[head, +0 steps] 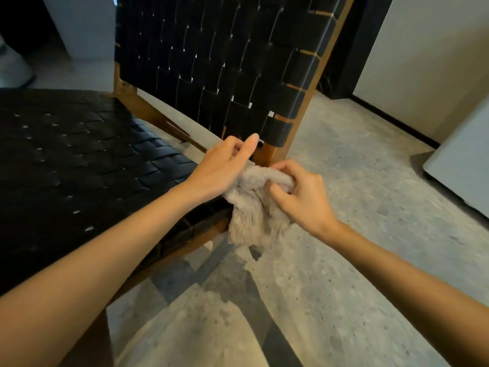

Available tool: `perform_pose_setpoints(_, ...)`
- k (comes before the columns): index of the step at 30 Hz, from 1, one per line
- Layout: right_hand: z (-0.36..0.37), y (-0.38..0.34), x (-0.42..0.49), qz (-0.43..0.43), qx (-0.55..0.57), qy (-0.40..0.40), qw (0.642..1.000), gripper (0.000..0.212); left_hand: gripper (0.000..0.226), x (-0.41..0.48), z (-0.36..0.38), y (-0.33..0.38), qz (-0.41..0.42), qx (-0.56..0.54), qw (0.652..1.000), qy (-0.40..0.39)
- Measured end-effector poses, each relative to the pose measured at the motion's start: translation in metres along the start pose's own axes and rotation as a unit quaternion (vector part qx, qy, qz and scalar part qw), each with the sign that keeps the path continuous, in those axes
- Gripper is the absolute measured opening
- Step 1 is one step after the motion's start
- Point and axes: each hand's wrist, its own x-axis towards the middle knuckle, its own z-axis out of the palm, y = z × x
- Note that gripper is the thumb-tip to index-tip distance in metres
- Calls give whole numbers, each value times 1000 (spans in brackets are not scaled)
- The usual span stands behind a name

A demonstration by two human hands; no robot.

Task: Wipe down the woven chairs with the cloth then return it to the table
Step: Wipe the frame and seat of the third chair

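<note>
Right hand (301, 200) grips bunched cloth (251, 221) at seat (79, 168) corner, under backrest (211, 62). Left hand (222, 168) curled against cloth top, maybe pinching; cannot tell. Judgement: wiping not finished; return to table remains, table out of view.

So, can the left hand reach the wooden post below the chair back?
Probably yes: the left hand is right beside the wooden post, nothing between them; the right hand holds the cloth lower.
</note>
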Motion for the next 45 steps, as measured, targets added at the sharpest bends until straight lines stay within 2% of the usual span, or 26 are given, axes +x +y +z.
perform_pose_setpoints(2,-7,7,2,-2,41,56,998,18,64,-17,10,6,-13,26,1000,-9)
perform_pose_setpoints(4,-14,14,3,-5,64,65,996,22,66,-33,22,6,-8,117,993,5)
perform_pose_setpoints(6,-21,24,2,-10,67,41,997,24,52,-44,33,3,4,173,984,35)
perform_pose_setpoints(9,-30,38,-4,-19,68,5,998,23,25,-60,36,2,-6,182,979,91)
perform_pose_setpoints(12,-37,47,-6,-2,71,-42,997,25,18,-81,32,6,-36,198,971,127)
perform_pose_setpoints(15,-32,49,-4,-2,-3,-93,996,15,18,-104,23,15,-56,208,963,160)
perform_pose_setpoints(19,-11,32,-3,-97,-122,-48,987,12,23,-129,17,16,-29,371,905,206)
perform_pose_setpoints(21,3,24,-4,-78,-135,-59,986,16,26,-136,19,13,3,465,862,202)
perform_pose_setpoints(23,15,23,-6,-18,-85,-74,993,19,49,-136,23,13,28,523,835,168)
perform_pose_setpoints(25,24,25,-9,21,9,-89,996,20,67,-134,27,11,94,575,804,122)
perform_pose_setpoints(27,28,30,-9,26,77,-95,992,19,78,-133,33,5,140,627,763,79)
perform_pose_setpoints(28,29,33,-9,28,97,-96,990,18,82,-132,37,0,133,648,747,65)
perform_pose_setpoints(32,30,37,-7,48,125,-94,987,19,73,-126,51,-22,74,686,719,80)
perform_pose_setpoints(35,32,34,-5,50,127,-104,985,15,85,-120,48,-30,65,730,676,80)
perform_pose_setpoints(38,33,27,-8,43,133,-144,980,13,88,-123,43,-32,68,741,664,76)
perform_pose_setpoints(41,37,16,-12,44,145,-179,972,14,87,-141,39,-35,60,762,638,93)
perform_pose_setpoints(45,38,0,-16,22,130,-204,970,14,73,-173,23,-44,78,764,628,125)
